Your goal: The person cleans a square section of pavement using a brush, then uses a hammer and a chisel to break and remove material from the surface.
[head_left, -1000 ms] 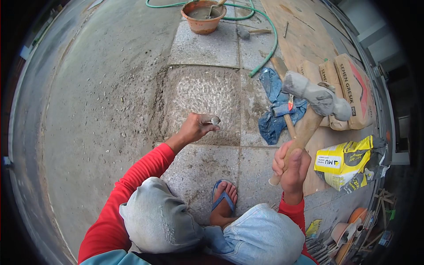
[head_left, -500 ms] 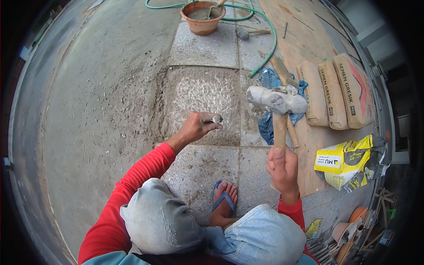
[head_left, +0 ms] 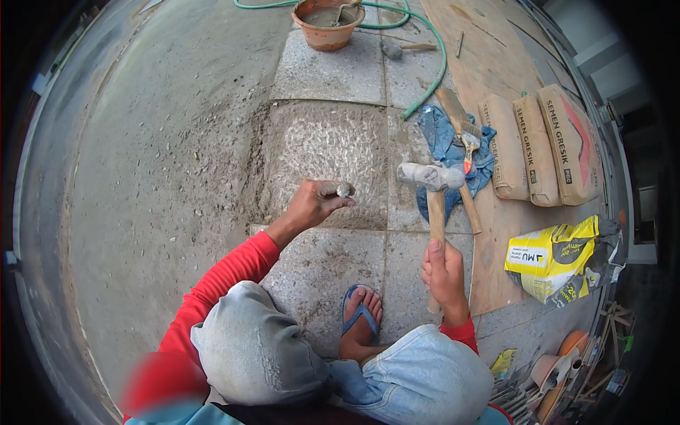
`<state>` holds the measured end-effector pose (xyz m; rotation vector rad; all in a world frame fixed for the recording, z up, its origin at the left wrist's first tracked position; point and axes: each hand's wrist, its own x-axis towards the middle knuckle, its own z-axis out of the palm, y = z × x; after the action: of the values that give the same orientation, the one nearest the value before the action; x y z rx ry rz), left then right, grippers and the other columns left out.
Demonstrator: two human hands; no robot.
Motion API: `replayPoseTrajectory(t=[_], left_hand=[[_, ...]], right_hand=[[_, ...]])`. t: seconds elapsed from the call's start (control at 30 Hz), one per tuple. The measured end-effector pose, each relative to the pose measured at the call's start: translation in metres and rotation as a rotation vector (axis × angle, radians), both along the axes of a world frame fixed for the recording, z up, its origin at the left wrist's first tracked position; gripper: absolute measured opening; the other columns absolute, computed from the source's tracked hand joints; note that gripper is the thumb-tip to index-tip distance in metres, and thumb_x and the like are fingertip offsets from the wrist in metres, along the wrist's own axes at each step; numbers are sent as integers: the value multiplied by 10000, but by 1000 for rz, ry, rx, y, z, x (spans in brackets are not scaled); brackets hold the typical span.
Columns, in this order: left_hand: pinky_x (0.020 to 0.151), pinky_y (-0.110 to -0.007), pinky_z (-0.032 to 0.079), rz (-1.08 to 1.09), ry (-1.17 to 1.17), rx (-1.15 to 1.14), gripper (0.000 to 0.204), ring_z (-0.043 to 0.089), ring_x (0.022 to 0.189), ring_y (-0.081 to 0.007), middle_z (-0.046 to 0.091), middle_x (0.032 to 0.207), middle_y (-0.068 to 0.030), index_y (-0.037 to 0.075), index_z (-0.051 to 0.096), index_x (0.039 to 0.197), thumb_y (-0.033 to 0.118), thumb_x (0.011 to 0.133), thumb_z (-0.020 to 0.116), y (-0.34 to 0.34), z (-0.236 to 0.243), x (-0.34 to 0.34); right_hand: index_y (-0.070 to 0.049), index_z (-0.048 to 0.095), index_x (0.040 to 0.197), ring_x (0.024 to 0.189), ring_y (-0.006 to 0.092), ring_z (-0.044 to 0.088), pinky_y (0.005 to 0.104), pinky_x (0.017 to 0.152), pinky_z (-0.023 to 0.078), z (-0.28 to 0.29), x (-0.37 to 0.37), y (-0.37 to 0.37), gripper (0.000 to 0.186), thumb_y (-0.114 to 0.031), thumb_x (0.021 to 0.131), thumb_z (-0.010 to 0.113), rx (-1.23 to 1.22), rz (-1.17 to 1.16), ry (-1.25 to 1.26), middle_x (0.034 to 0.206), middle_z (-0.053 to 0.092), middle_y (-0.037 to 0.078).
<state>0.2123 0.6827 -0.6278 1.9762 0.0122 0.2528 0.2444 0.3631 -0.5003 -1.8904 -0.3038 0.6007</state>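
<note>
Denim-covered knees [head_left: 255, 343] hide much of the right sleeve [head_left: 462, 333]. The right hand [head_left: 445, 273] wraps its fingers round a hammer [head_left: 432, 177], held lower than a second ago; its head is grey, its handle wooden. Farther left, the left hand [head_left: 309, 206] pinches a rod [head_left: 345, 190], perhaps a chisel, shaft concealed, above a roughened square [head_left: 326, 142]. Beyond, an orange bucket [head_left: 327, 38] is cut off.

The hammer [head_left: 437, 212] has a dusty grey head, set crosswise, and a wooden handle gripped in the right hand [head_left: 446, 273] (the butt projects past the fist). The rod-shaped tool [head_left: 345, 190], its pale rounded end facing upward and its shaft hidden, sits in the left hand [head_left: 315, 204] above the near part of the pitted, squarish floor patch [head_left: 322, 142].
</note>
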Motion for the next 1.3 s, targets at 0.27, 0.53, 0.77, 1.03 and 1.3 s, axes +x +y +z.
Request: replayPoseTrajectory(t=[0.27, 0.53, 0.77, 1.03, 1.3], left_hand=[[632, -319, 546, -105, 107, 121, 287, 701, 677, -146, 778, 866, -91, 83, 790, 1066, 250, 845, 866, -5, -13, 1], [662, -299, 560, -33, 50, 48, 312, 714, 732, -116, 794, 921, -108, 43, 791, 1097, 220, 852, 871, 1, 9, -5], [679, -317, 577, -140, 10, 112, 285, 740, 728, -199, 788, 923, -114, 64, 795, 1068, 245, 858, 862, -19, -4, 4], [690, -320, 578, -111, 172, 67, 298, 760, 762, -187, 788, 913, -118, 60, 795, 1081, 239, 852, 862, -16, 5, 3], [630, -325, 545, -113, 74, 123, 268, 669, 646, -132, 746, 803, -143, 58, 793, 1076, 217, 869, 853, -21, -9, -3]], right_hand=[[-39, 525, 811, 509, 101, 453, 294, 458, 340, 20, -10, 20, 517, -471, 1094, 525, 407, 152, -369, 622, 477, -4], [-34, 549, 832, 520, 114, 473, 306, 472, 370, 27, -2, 3, 505, -466, 1094, 530, -137, 136, -176, 622, 501, -2], [-41, 481, 813, 538, 56, 377, 232, 481, 329, 55, -10, 8, 510, -465, 1094, 525, 574, -5, -254, 636, 404, -19], [-22, 538, 819, 535, 142, 570, 337, 479, 416, 8, 1, 1, 494, -439, 1083, 568, -393, 229, -385, 588, 555, 32], [-30, 511, 793, 525, 59, 408, 253, 470, 316, 71, -15, 4, 562, -514, 1078, 529, 545, 59, -252, 614, 435, -17]])
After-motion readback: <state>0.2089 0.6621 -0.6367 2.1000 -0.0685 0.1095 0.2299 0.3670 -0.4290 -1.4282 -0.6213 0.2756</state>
